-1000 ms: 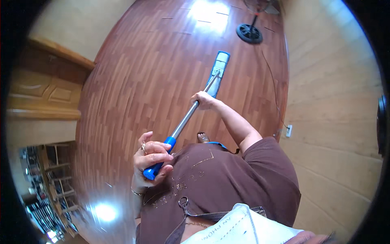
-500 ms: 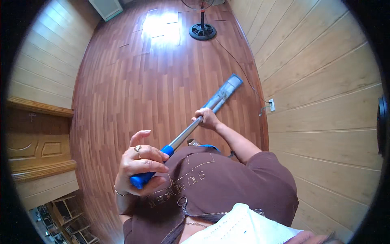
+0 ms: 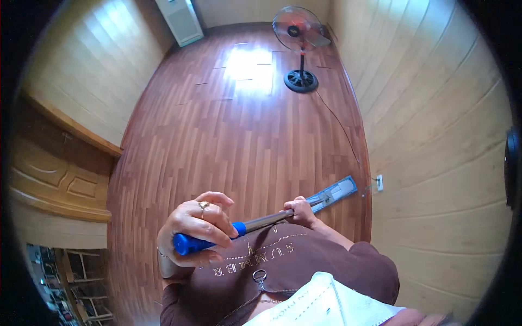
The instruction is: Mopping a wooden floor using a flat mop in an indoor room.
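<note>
A flat mop [image 3: 266,221] with a metal pole and a blue grip slants across the front of my body. Around the blue grip at the pole's top, my left hand [image 3: 204,225] is closed, a ring on one finger. Lower on the metal pole, near the mop head, my right hand [image 3: 300,211] is wrapped. The flat head [image 3: 334,194], blue-edged with a pale top, lies on the wood floor [image 3: 234,157] at the right, close to the base of the right wall.
A standing fan [image 3: 300,80] is at the far right, its cord [image 3: 340,125] trailing along the floor to a wall outlet [image 3: 379,182]. A white cabinet-like unit [image 3: 182,24] stands at the far left. A wooden door [image 3: 60,163] is on the left, with shelves [image 3: 81,282] below it.
The mop head has come nearer to me and to the right, toward the wall. The pole lies flatter, and my right hand has drawn back toward my body. My view has tilted up.
</note>
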`<state>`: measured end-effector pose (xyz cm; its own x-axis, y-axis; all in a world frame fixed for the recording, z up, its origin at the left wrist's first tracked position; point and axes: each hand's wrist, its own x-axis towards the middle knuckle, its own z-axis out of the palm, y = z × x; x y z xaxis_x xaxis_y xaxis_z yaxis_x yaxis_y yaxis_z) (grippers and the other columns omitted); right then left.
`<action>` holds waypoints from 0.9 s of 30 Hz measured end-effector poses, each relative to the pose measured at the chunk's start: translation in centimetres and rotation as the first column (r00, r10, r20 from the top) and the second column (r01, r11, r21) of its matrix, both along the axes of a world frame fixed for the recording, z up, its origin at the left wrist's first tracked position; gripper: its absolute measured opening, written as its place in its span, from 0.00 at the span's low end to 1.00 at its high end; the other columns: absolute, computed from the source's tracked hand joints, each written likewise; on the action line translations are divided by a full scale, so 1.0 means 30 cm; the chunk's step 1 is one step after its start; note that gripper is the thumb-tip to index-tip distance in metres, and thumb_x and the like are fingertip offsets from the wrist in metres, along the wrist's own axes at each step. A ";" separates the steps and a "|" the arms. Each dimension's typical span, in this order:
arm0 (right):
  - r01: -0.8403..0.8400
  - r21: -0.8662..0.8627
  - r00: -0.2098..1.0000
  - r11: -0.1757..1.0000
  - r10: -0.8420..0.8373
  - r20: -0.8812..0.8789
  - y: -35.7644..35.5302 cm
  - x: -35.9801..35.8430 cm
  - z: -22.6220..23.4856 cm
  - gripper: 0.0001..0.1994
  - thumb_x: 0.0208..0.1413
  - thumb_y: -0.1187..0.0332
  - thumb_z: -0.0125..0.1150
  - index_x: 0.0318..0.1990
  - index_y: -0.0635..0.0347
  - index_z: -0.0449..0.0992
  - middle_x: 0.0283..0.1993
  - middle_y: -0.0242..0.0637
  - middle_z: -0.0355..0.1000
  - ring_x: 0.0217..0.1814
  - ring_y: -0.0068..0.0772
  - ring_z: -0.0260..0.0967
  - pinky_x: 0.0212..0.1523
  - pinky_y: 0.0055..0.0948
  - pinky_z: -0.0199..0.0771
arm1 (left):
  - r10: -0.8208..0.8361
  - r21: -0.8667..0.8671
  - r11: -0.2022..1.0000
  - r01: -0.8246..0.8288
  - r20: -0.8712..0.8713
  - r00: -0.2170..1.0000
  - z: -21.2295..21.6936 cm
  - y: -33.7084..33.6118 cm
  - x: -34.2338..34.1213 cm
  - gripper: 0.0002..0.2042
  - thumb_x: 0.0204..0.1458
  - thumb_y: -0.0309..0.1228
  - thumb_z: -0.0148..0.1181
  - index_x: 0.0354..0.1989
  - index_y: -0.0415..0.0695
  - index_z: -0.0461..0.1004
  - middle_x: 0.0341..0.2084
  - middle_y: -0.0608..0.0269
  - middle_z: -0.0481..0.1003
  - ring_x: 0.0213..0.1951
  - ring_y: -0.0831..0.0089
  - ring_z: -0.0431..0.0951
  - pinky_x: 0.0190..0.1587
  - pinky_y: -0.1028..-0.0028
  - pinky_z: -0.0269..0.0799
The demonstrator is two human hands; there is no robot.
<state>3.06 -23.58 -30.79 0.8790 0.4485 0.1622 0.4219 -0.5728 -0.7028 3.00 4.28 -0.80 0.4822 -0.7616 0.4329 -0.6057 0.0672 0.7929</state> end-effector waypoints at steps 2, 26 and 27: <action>-0.022 -0.022 0.999 1.000 0.022 -0.025 0.008 0.042 -0.028 0.09 0.37 0.59 0.62 0.20 0.51 0.74 0.20 0.39 0.71 0.26 0.44 0.70 0.38 0.37 0.63 | 0.020 -0.005 1.000 -0.020 -0.011 1.000 -0.001 -0.002 -0.011 0.13 0.35 0.37 0.71 0.29 0.44 0.80 0.26 0.59 0.78 0.31 0.69 0.79 0.55 0.60 0.59; -0.564 0.184 0.789 0.805 0.591 -0.168 0.391 0.272 -0.074 0.29 0.43 0.67 0.65 0.56 0.49 0.63 0.49 0.44 0.69 0.51 0.45 0.68 0.49 0.39 0.69 | 0.716 -0.080 0.626 -0.775 0.452 0.532 -0.067 -0.175 -0.340 0.11 0.39 0.39 0.70 0.27 0.48 0.77 0.20 0.69 0.77 0.25 0.73 0.78 0.43 0.66 0.70; -0.648 0.215 0.751 0.731 0.660 0.018 0.361 0.241 -0.097 0.35 0.47 0.62 0.65 0.63 0.49 0.56 0.59 0.50 0.62 0.63 0.50 0.60 0.58 0.43 0.62 | 0.715 -0.114 0.627 -0.771 0.476 0.511 -0.055 -0.184 -0.353 0.13 0.39 0.41 0.70 0.27 0.47 0.78 0.19 0.68 0.76 0.24 0.74 0.78 0.40 0.67 0.71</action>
<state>10.29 -12.77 -33.70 0.3900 0.8801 0.2707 0.5977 -0.0183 -0.8015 -7.59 -1.24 -2.44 0.6694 -0.2661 0.6936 -0.6626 -0.6361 0.3954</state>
